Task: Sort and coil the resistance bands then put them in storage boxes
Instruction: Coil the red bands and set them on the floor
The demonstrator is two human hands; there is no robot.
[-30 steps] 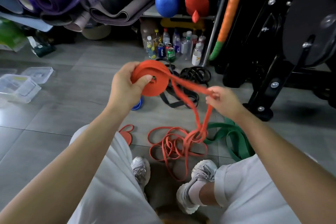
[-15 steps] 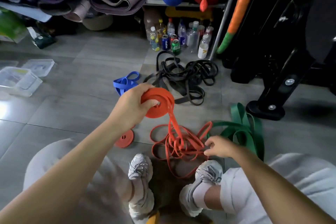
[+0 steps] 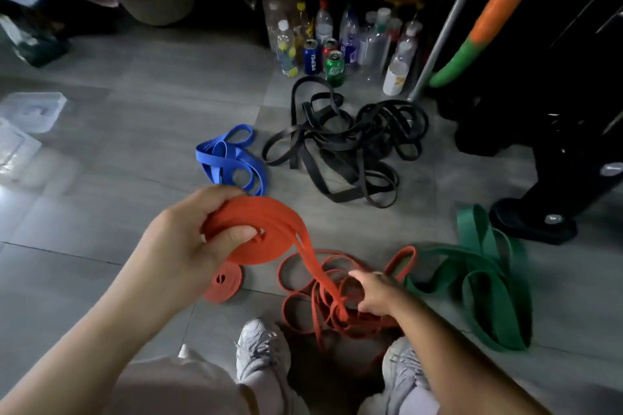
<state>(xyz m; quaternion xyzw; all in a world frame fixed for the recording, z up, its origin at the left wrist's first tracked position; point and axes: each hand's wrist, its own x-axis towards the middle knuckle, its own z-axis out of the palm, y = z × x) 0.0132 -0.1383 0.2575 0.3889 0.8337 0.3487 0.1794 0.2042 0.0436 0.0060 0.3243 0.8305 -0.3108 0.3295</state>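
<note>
Left hand [image 3: 188,239], raised at centre, clamps an orange coil [image 3: 266,232]; right hand [image 3: 374,293], low at 5 o'clock, curls round its tail [image 3: 313,269]. One small coil [image 3: 222,283], one blue bundle [image 3: 229,162], one green bundle [image 3: 485,266] lie on the floor.

Floor [image 3: 135,152], grey tile, holding:
- Left hand [image 3: 188,239] gripping a large orange coil [image 3: 269,242], thumb pressed on its face; the tail runs down to a loose orange band [image 3: 303,310] in a tangle.
- Right hand [image 3: 377,293], fingers curled into that tangle.
- Small orange coil [image 3: 224,281], lying flat beside it.
- Blue band [image 3: 232,162], black bands [image 3: 350,148], green band [image 3: 485,280], all uncoiled.
- Clear boxes [image 3: 33,111], far left.
- Bottles and cans [image 3: 337,40], at the back.
</note>
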